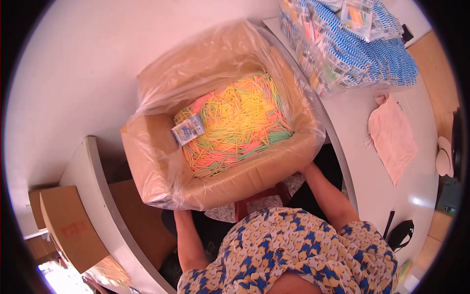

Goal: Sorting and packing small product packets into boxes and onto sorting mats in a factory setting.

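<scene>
In front of me is a big cardboard box (230, 188), lined with clear plastic film (169, 188). Many thin sticks or straws (240, 115) in yellow, pink, orange and green lie loose inside it. On top of them, by the left wall, rests a small printed packet (188, 130). My left hand (184, 216) reaches under the box's near left corner; only the wrist shows. At the near right corner my right hand (307, 169) meets the box's lower edge, its fingers hidden beneath. How the fingers of either hand are set cannot be seen.
On the white table (352, 132) at right stand a clear bag of blue-and-white packets (352, 54), a pink cloth (392, 139) and a black item with a strap (401, 234). A white partition edge (105, 191) and a brown carton (71, 228) are at left. Something red (262, 200) shows below the box.
</scene>
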`<state>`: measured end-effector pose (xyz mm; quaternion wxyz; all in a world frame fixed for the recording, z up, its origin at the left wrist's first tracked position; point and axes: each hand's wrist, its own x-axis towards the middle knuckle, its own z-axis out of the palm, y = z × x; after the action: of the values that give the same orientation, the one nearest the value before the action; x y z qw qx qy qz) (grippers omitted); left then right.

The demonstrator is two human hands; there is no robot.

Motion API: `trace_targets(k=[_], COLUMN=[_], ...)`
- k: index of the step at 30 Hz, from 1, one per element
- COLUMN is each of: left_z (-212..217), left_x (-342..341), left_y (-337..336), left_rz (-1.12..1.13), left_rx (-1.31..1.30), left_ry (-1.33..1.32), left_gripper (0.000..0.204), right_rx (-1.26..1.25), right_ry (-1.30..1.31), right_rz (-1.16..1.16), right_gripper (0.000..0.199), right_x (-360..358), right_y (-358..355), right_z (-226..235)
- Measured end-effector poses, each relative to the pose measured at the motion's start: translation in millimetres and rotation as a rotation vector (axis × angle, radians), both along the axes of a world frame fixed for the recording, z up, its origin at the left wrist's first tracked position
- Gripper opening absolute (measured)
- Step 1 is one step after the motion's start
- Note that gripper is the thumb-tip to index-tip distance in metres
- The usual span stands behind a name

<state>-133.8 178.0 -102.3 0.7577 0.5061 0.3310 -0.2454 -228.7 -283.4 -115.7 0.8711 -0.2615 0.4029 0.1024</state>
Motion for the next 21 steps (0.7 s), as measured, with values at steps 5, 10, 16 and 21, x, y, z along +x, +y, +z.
trace_targets(k=[5, 10, 16, 21], left_z=[113.7, 147.3, 121.5, 114.0], left_x=[-16.4, -45.1, -93.0, -59.3], left_y=[-6.5, -43.3, -115.9, -137.2], left_rz=[0.504, 0.415, 0.205, 0.161], left_rx=[0.644, 0.91, -0.306, -0.611], left_ry=[-0.259, -0.463, 0.183, 0.163], left_gripper=[0.046, 0.04, 0.067, 0.079], right_rx=[-0.448, -1.616, -2.28, -2.327], right_ry=[0.413, -0.764, -0.831, -0.591], right_rz=[0.171, 0.319, 0.861, 1.308], right_gripper=[0.021, 0.012, 0.076, 0.093], right_x=[-64.1, 26.9, 267.5, 337.6], right_y=[22.9, 37.9, 54.9, 56.4], right_z=[79.8, 206.0, 174.8, 132.0])
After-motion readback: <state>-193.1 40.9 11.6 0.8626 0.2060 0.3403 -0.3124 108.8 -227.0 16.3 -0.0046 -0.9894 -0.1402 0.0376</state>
